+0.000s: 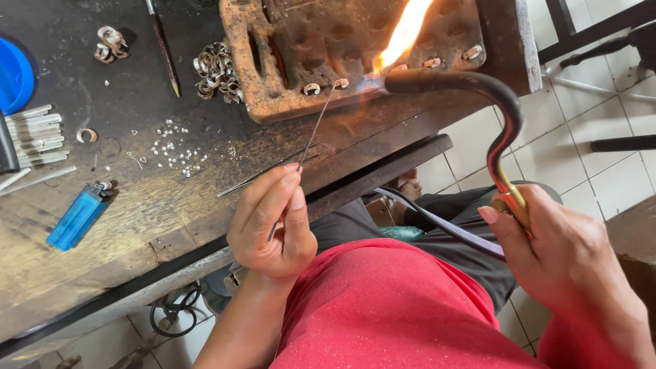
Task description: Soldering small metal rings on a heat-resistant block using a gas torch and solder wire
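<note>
Plastic in blue sits at the far left: a round lid (14,74), and nearer, a rectangular lighter (76,217) on the wooden bench (137,198). Centre, the left hand (273,222) pinches a thin metal rod (316,130), its tip at a small ring (339,83) on the charred block (342,51). Rightward, the right hand (560,253) grips a curved torch (478,102), fingers closed around it, its flame over the block.
</note>
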